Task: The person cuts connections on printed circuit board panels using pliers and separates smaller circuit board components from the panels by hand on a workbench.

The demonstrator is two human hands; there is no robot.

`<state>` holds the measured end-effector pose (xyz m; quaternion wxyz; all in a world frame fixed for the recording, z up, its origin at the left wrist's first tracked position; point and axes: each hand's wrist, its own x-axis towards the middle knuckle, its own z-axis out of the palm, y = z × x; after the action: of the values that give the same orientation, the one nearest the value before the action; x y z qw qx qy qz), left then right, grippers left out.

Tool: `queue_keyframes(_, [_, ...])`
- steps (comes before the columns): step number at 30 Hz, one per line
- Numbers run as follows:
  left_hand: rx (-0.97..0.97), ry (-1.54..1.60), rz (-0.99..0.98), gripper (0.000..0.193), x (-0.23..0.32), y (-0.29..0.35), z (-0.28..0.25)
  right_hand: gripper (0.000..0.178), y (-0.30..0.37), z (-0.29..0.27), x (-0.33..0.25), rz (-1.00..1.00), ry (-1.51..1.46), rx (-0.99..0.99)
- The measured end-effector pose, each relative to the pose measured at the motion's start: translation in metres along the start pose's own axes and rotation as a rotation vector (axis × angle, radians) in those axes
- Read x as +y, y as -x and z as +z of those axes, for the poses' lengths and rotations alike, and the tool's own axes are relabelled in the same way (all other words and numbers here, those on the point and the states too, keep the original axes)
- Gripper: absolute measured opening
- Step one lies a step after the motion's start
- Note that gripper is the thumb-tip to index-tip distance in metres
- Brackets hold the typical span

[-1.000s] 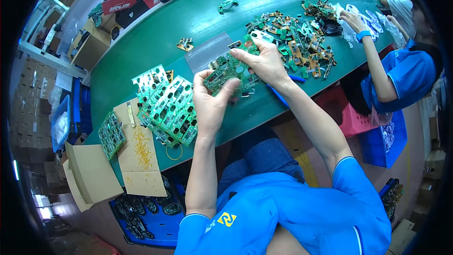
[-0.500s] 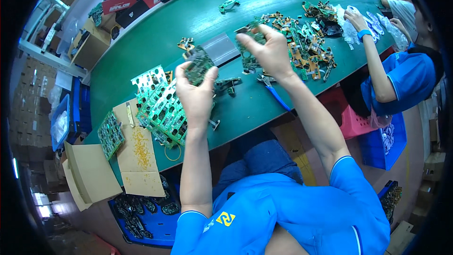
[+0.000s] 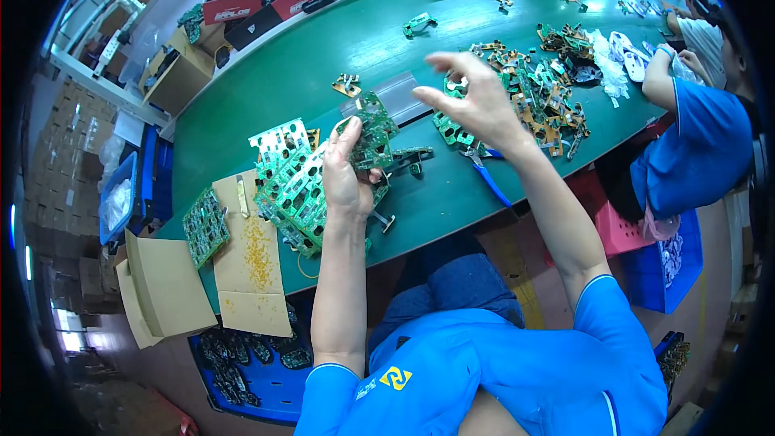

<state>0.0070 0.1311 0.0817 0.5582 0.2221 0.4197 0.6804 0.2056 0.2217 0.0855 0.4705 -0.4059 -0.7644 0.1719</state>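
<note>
Above the green worktable (image 3: 323, 73), left hand (image 3: 345, 178) raised upright on a vertical forearm, fingers curled and thumb pressed against a small green circuit board (image 3: 373, 131), pinched at its lower edge and held over the stack of green circuit boards (image 3: 295, 190) near the table's front edge. Right hand (image 3: 476, 101) lifted higher and further out, palm down, fingers spread and loosely bent, holding nothing, thumb pointing toward the left hand; forearm slanting up from the blue sleeve at lower right. Just below that hand, blue-handled cutters (image 3: 484, 173) flat on the table, and beyond it a heap of orange and green board fragments (image 3: 537, 89). Between the hands, further back, a flat grey translucent tray (image 3: 395, 97). At the table's left front corner, a brown cardboard sheet (image 3: 250, 258) dusted with yellow specks, one more green board (image 3: 204, 224) on its left side, and an open cardboard box flap (image 3: 161, 295) hanging beside it. Under the table edge, a blue bin (image 3: 266, 383) filled with dark boards. Along the far left rim, a red-and-black open carton (image 3: 234, 4) and a brown carton (image 3: 178, 77). At far right, another person in a blue shirt (image 3: 702, 137) leaning over the table.
</note>
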Motion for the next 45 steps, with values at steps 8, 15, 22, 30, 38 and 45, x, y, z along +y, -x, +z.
queue_keyframes(8, [-0.152, -0.344, 0.029, 0.029, -0.003, 0.019, 0.005, 0.024, 0.031, 0.013, -0.022, 0.494, -0.821, -0.308])
queue_keyframes(15, [-0.037, -0.385, 0.193, 0.028, -0.003, 0.032, 0.011, 0.021, 0.041, 0.018, -0.023, 0.527, -0.942, -0.179])
queue_keyframes(22, [-0.064, -0.481, 0.142, 0.022, 0.021, 0.036, -0.001, 0.021, 0.007, -0.022, -0.017, 0.295, -0.639, -0.234])
queue_keyframes(30, [-0.241, -0.999, 0.250, 0.019, 0.006, 0.027, 0.004, 0.020, 0.010, -0.014, -0.031, 0.255, -0.679, -0.456])
queue_keyframes(38, [-0.083, -0.745, 0.191, 0.017, -0.007, 0.030, 0.001, 0.014, 0.039, -0.003, -0.022, 0.347, -0.670, -0.296])
queue_keyframes(45, [-0.041, -0.775, 0.411, 0.015, -0.025, 0.030, 0.006, 0.009, 0.049, 0.005, -0.036, 0.312, -0.466, -0.186])
